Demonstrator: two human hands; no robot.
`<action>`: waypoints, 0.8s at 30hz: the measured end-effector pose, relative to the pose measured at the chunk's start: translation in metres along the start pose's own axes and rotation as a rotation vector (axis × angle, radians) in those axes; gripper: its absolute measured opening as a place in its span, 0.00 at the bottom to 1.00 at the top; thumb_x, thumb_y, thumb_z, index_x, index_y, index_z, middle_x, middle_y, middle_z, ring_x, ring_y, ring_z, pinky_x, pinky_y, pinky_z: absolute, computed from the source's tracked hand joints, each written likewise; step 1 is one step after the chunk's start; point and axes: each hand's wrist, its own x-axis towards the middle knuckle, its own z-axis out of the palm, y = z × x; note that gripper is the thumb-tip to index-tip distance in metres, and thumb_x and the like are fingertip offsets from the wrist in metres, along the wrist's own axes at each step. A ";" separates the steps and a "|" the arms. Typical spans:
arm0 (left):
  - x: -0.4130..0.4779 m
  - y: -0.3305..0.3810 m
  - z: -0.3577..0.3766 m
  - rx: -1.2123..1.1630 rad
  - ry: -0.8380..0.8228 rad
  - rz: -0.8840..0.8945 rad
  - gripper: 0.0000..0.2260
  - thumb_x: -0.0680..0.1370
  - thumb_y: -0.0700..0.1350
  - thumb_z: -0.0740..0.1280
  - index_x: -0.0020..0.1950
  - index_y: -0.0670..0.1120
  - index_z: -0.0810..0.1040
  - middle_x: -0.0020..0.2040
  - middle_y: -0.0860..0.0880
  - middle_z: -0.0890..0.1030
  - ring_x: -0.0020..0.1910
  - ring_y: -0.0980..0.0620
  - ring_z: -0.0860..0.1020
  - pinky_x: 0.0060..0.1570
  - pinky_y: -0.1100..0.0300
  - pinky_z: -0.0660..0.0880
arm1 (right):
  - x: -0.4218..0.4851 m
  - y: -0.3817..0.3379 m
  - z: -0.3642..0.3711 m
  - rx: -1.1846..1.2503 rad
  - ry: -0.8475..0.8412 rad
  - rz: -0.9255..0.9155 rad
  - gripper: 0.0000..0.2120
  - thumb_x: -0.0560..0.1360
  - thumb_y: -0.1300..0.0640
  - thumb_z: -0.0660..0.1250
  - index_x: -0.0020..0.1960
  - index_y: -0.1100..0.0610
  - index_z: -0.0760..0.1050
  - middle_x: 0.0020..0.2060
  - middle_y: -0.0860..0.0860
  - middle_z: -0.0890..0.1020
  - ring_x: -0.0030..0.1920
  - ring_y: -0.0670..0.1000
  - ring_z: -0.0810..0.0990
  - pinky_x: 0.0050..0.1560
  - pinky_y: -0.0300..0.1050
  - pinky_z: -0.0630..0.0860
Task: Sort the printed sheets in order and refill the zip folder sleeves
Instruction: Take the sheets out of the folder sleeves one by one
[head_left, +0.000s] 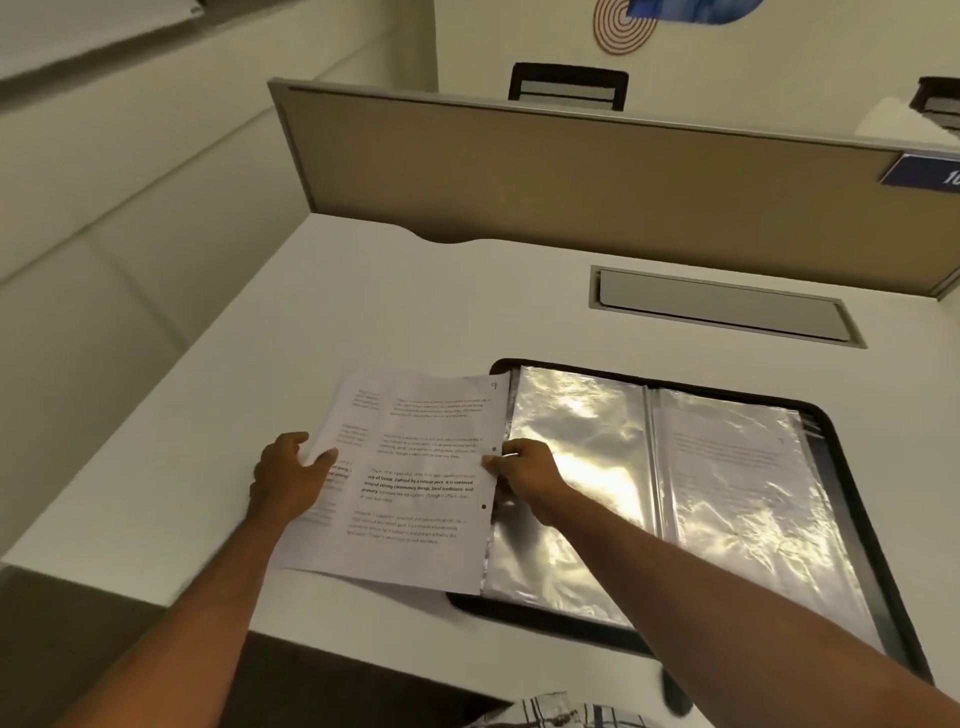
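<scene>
A black zip folder lies open on the white desk, its clear plastic sleeves shining under the light. The right-hand sleeve holds a printed sheet. A small stack of printed sheets lies at the folder's left edge, the top one marked "9" in its upper corner. My left hand grips the stack's left edge, thumb on top. My right hand pinches the top sheet's right edge beside the left sleeve's opening.
A tan partition closes off the back of the desk. A grey cable flap sits in the desktop behind the folder. Black chair backs show beyond the partition. The desk's front edge runs just below the folder.
</scene>
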 end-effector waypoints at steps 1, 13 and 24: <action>0.001 -0.002 0.000 -0.004 -0.015 -0.005 0.29 0.74 0.55 0.73 0.70 0.45 0.71 0.67 0.40 0.73 0.64 0.40 0.73 0.64 0.43 0.70 | 0.001 0.000 0.007 -0.002 -0.012 0.008 0.05 0.77 0.65 0.69 0.51 0.66 0.77 0.46 0.61 0.85 0.36 0.55 0.85 0.31 0.44 0.81; 0.000 -0.005 0.001 -0.006 -0.012 -0.010 0.29 0.72 0.53 0.75 0.69 0.44 0.72 0.65 0.40 0.74 0.64 0.41 0.74 0.64 0.43 0.71 | 0.019 -0.012 0.061 -0.089 0.011 0.016 0.08 0.76 0.64 0.71 0.51 0.68 0.75 0.53 0.59 0.83 0.48 0.59 0.85 0.39 0.48 0.84; -0.007 0.008 0.004 0.139 0.004 0.039 0.29 0.73 0.55 0.74 0.70 0.45 0.71 0.65 0.41 0.73 0.65 0.40 0.72 0.63 0.42 0.71 | 0.024 -0.011 0.038 -0.800 0.130 -0.221 0.15 0.76 0.45 0.70 0.44 0.58 0.77 0.37 0.53 0.83 0.37 0.52 0.83 0.45 0.51 0.83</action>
